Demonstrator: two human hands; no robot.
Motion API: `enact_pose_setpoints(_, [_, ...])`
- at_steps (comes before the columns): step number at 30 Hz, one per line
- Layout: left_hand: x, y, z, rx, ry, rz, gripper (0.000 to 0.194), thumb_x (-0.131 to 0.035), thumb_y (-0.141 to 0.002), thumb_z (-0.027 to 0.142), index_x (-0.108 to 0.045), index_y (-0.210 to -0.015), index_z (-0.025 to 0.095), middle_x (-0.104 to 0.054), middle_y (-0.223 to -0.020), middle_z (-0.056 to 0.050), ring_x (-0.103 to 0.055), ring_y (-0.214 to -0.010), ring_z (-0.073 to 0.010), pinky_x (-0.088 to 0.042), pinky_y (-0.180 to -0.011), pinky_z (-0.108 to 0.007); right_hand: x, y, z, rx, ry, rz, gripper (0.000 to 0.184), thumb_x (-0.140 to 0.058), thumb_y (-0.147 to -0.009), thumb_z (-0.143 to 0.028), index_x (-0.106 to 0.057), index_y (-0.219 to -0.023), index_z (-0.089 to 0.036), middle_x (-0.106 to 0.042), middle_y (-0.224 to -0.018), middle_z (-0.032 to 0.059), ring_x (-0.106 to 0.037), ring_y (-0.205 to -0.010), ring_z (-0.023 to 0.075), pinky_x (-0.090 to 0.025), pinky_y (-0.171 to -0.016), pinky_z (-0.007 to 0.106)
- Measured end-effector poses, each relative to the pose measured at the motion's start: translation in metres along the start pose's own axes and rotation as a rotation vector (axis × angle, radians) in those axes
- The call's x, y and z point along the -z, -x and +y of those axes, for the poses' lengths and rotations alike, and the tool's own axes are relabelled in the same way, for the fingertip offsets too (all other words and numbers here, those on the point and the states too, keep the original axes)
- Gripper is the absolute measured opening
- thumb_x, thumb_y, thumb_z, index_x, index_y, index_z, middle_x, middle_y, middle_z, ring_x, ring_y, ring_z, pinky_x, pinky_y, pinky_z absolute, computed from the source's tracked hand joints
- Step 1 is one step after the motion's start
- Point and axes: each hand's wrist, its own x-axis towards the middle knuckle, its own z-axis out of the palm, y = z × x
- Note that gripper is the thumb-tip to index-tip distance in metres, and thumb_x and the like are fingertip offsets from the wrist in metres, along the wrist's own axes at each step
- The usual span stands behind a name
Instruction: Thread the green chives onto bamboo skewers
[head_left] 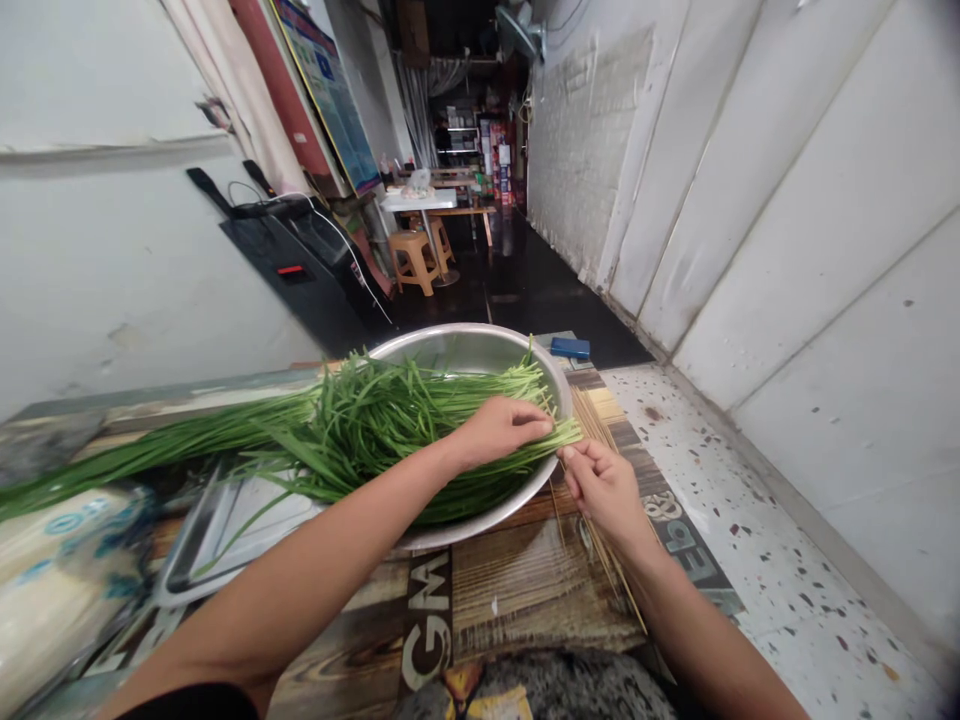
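Observation:
A large metal bowl [480,530] holds a heap of green garlic chives [390,410], their pale cut ends pointing right. My left hand [499,430] reaches over the bowl and is closed on a small bunch near those ends. Just right of the rim, my right hand [604,490] is pinched at the tips of the same bunch. What sits between its fingertips is too small to make out. Thin bamboo skewers [619,580] lie on the table under and beside my right hand.
More long chives [172,450] stretch left past the bowl. A tray [184,575] and a plastic bag with pale contents [67,570] are on the left of the patterned table [510,590]. A blue box [570,348] is behind the bowl. Stools [412,260] stand farther back.

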Motion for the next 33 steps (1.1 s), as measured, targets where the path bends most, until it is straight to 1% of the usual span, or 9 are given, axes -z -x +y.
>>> enact_pose_setpoints(3, [0.0009, 0.0006, -0.0018, 0.023, 0.046, -0.035, 0.027, -0.061, -0.073, 0.032, -0.071, -0.092, 0.015, -0.072, -0.09, -0.003, -0.064, -0.083, -0.0164, -0.047, -0.077, -0.026, -0.0005, 0.0004, -0.0014, -0.007, 0.004, -0.013, 0.028, -0.058, -0.079, -0.043, -0.051, -0.071, -0.017, -0.044, -0.042, -0.008, -0.03, -0.031, 0.0033, -0.021, -0.031, 0.017])
enact_pose_setpoints(7, [0.0024, 0.0019, 0.0005, 0.029, 0.07, -0.037, 0.023, -0.062, -0.073, 0.031, -0.07, -0.086, 0.014, -0.071, -0.083, -0.003, -0.062, -0.077, -0.0149, -0.046, -0.073, -0.025, -0.0014, 0.0015, -0.0043, 0.001, 0.004, -0.002, 0.029, -0.058, -0.078, -0.045, -0.051, -0.073, -0.017, -0.043, -0.042, -0.0081, -0.031, -0.031, 0.0036, -0.021, -0.031, 0.017])
enact_pose_setpoints(14, [0.0042, 0.0021, 0.0073, 0.046, 0.119, -0.077, 0.019, -0.061, -0.073, 0.029, -0.068, -0.081, 0.013, -0.068, -0.075, -0.002, -0.059, -0.069, -0.0123, -0.044, -0.069, -0.024, 0.0002, 0.0024, -0.0054, 0.054, 0.015, 0.018, 0.03, -0.055, -0.081, -0.044, -0.059, -0.087, -0.015, -0.044, -0.045, -0.0073, -0.033, -0.033, 0.0042, -0.023, -0.033, 0.017])
enact_pose_setpoints(18, [0.0042, 0.0024, 0.0073, 0.046, 0.127, -0.086, 0.019, -0.061, -0.073, 0.029, -0.068, -0.08, 0.013, -0.068, -0.075, -0.002, -0.058, -0.069, -0.012, -0.044, -0.069, -0.024, 0.001, 0.0025, -0.0053, 0.054, 0.018, 0.017, 0.028, -0.056, -0.081, -0.043, -0.06, -0.085, -0.016, -0.045, -0.046, -0.0068, -0.033, -0.034, 0.0044, -0.024, -0.034, 0.018])
enact_pose_setpoints(23, [0.0035, 0.002, 0.0034, 0.046, 0.124, -0.089, 0.02, -0.062, -0.073, 0.031, -0.068, -0.081, 0.014, -0.068, -0.077, -0.002, -0.059, -0.071, -0.0123, -0.044, -0.07, -0.024, 0.0006, 0.0028, -0.0065, 0.05, 0.007, 0.007, 0.026, -0.055, -0.081, -0.042, -0.057, -0.079, -0.016, -0.045, -0.046, -0.0066, -0.034, -0.035, 0.0043, -0.026, -0.035, 0.018])
enact_pose_setpoints(29, [0.0035, 0.0011, 0.0014, 0.045, 0.12, -0.119, 0.025, -0.062, -0.073, 0.034, -0.067, -0.083, 0.012, -0.067, -0.078, -0.002, -0.058, -0.072, -0.0128, -0.043, -0.071, -0.024, 0.0004, 0.0023, -0.0063, 0.063, 0.034, 0.032, 0.03, -0.054, -0.082, -0.045, -0.055, -0.073, -0.016, -0.044, -0.044, -0.0069, -0.034, -0.033, 0.0045, -0.026, -0.034, 0.018])
enact_pose_setpoints(33, [0.003, 0.0014, 0.0018, 0.065, 0.128, -0.121, 0.025, -0.062, -0.072, 0.034, -0.067, -0.082, 0.011, -0.067, -0.078, -0.002, -0.058, -0.072, -0.0128, -0.043, -0.071, -0.025, 0.0007, 0.0011, -0.0049, 0.07, 0.031, 0.03, 0.03, -0.054, -0.082, -0.044, -0.054, -0.07, -0.016, -0.044, -0.044, -0.0069, -0.034, -0.033, 0.0042, -0.025, -0.034, 0.018])
